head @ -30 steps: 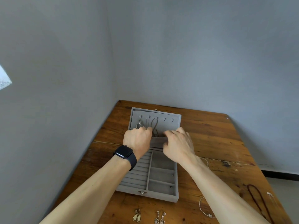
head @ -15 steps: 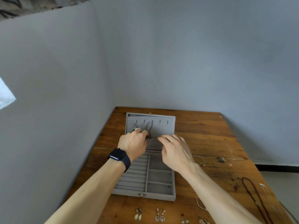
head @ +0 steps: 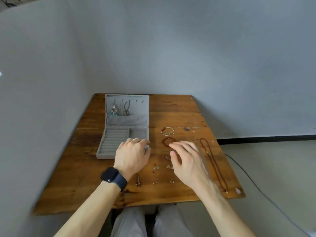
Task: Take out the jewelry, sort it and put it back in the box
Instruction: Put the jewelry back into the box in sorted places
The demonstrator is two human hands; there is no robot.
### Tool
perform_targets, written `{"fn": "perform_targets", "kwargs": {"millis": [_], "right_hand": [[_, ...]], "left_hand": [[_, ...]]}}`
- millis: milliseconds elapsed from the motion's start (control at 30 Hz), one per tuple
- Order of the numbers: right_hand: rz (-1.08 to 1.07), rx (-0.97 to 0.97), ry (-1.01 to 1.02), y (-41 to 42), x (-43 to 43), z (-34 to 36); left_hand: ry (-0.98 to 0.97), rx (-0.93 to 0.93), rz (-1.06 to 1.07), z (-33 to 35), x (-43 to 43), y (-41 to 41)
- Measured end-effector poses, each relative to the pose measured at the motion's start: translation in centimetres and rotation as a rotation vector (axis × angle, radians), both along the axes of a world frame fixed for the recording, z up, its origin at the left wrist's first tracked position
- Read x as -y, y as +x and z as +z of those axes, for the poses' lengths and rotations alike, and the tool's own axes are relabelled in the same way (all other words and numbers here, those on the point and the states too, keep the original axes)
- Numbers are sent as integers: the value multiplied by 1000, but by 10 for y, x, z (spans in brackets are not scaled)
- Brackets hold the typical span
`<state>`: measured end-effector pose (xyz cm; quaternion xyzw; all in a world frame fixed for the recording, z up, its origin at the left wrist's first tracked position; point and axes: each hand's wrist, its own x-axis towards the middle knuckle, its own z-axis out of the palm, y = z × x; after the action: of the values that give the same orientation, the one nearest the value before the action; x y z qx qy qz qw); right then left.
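**Jewelry box open, pieces spread on the worktop beside it**

We see the grey jewelry box (head: pixel 123 134) lying on the wooden worktop (head: pixel 82 185) with its lid standing upright at the back. Inside the lid, a pendant (head: pixel 113 110) with turquoise stones and a dark cord (head: pixel 126 108) hang from the small hooks, and their lower ends dip into the fabric pocket below. The tray has ring rolls in its left half and open compartments in its right half.

The left hand (head: pixel 132 154) lies over the box's near right corner, knuckles up. Its fingers bend down out of sight, so we cannot tell whether they pinch anything. It wears a thin ring (head: pixel 136 139), and a dark smartwatch (head: pixel 113 178) sits on the wrist.

Just right of the box lie a pale bangle (head: pixel 166 131) and, nearer us, a red-brown bead bracelet (head: pixel 166 141). The right hand (head: pixel 188 161) is over the worktop right of the box, blurred. Its fingers (head: pixel 177 145) are straight, spread apart and hold nothing, and the tips are near the bead bracelet. Well to the right of the box, beyond that hand, a long brown bead necklace (head: pixel 213 163) stretches toward the near edge. Small earrings (head: pixel 138 182) are scattered on the near side of the box, between the two wrists.

A grey wall (head: pixel 171 57) rises behind the box, and a dark cable (head: pixel 253 183) runs across the floor (head: pixel 273 159) far to its right.
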<state>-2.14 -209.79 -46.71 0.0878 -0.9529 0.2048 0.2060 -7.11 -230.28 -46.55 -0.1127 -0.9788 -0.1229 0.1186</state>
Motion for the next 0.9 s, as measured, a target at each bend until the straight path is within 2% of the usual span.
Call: {"fn": "perform_targets", "kwargs": {"millis": [200,400,500,667,800,900], "right_hand": [[-185,78,-67,109,-67,-38],[-331,199,-90,167,-111,-69],[-386,215,-87,170,-123,-75],[-418,289,-93,147,-129,-81],[-403,380,13,128,-130,-86],[-396,381,54,127,-128,-93]], "left_hand": [[42,99,-143,-33,-59,84],[25,73,-320,-74,-117,131],[41,82,-371,-91,-137,140],[-58,122,-382,-118,-143,147],[-133,100,-425,-135,-133,153],[-137,97,-424,-137,-131,154]]}}
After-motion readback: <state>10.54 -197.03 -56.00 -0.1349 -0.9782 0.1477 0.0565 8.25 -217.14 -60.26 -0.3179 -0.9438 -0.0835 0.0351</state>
